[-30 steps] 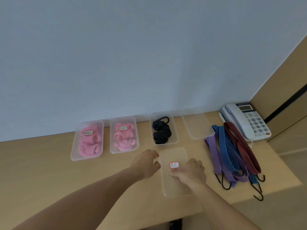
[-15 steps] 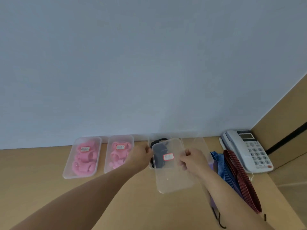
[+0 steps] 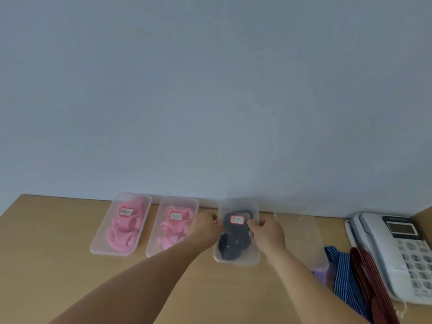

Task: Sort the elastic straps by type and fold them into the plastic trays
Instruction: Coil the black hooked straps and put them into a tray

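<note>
Left hand (image 3: 205, 226) pinches 1 long edge of a clear labelled lid (image 3: 238, 206); right hand (image 3: 266, 232) pinches the other. Lid sits over the 3rd tray (image 3: 236, 261) from the left, by the wall, with black straps (image 3: 233, 244) showing dimly through it. Label (image 3: 236, 219) script unreadable. Purple strap (image 3: 319, 275) mostly hidden by the 4th tray (image 3: 301, 239); blue strap (image 3: 343, 274) and red strap (image 3: 367, 272) cut off below.

You face a plain, pale blue-grey wall (image 3: 210, 90) rising behind a light wooden bench (image 3: 46, 265). At your right a white desk telephone (image 3: 397, 253) sits beside a tan side panel (image 3: 423, 212).
</note>
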Available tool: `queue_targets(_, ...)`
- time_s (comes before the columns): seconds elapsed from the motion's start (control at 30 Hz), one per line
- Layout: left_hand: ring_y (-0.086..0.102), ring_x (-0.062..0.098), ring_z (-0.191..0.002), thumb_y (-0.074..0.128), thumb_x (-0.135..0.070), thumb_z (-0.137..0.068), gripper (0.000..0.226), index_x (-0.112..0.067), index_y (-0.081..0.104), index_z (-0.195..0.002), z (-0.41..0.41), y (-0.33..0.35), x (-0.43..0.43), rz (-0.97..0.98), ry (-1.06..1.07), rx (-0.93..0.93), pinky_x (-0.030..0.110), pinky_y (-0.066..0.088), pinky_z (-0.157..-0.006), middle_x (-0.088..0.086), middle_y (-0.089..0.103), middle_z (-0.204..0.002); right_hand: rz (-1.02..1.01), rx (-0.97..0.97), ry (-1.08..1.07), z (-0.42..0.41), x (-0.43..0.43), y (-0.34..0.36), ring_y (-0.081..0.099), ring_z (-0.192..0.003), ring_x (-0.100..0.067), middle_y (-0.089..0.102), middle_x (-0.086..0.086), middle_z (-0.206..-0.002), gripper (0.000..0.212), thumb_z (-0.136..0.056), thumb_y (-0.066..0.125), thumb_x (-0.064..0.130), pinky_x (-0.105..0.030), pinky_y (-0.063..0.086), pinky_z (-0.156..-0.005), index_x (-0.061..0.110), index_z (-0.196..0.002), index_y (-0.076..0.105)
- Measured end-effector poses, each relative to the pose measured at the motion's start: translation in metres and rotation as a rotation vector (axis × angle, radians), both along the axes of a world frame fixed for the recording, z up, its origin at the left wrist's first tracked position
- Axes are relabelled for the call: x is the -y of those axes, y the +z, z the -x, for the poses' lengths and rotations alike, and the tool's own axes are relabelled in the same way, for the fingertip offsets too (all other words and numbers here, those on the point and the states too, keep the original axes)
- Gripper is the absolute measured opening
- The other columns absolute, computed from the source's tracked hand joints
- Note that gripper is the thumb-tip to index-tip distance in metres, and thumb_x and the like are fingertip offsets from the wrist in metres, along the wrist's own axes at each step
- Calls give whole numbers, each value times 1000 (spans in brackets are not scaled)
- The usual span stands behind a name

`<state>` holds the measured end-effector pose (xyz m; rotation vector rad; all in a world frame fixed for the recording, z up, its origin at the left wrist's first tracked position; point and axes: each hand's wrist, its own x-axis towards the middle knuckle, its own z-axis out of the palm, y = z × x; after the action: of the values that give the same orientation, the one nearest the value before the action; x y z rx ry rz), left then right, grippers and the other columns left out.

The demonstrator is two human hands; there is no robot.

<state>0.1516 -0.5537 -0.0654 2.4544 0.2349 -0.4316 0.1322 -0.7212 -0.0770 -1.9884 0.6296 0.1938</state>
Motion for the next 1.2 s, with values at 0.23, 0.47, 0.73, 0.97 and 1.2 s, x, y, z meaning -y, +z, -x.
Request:
queue_targets(0.23,54,12,-84,53,-23,-98,17,-15,62,-111,2,-2,9,-22,7,63,19,30,-60,-5,62,-95,218,42,63,3,5,-3,55,-62,-21,63,-5,-71,28,-89,63,30,-28,37,-49,14,-67,55)
queue_targets(0.47,56,14,-84,53,-20,-97,14,-14,60,-107,4,0,9,-11,-7,15,24,42,-69,0,65,-98,279,32,120,2,8,-6,63,-97,-26,65,-4,-110,30,-89,64,32,-34,50,-78,14,-112,60)
queue_targets(0.73,55,25,-115,57,-16,-88,58,-14,36,-142,14,-1,10,-3,-138,2,37,48,-95,6,53,-129,256,47,139,4,9,-4,60,-87,-21,67,1,-97,20,-91,64,27,-30,43,-70,17,-108,61)
queue_targets(0.97,-5,24,-152,40,-16,-96,63,-10,17,-155,15,-7,27,-453,-639,232,38,4,-124,9,0,-165,181,78,63,4,7,-6,57,-84,-15,65,5,-91,15,-92,61,16,-25,40,-72,17,-106,66)
queue_targets(1.2,-9,34,-151,11,-43,-93,66,-4,35,-141,23,-29,47,-392,-542,309,42,-10,-122,23,4,-162,183,79,76,5,9,-8,60,-87,-15,62,7,-87,18,-90,62,15,-23,39,-73,19,-107,66)
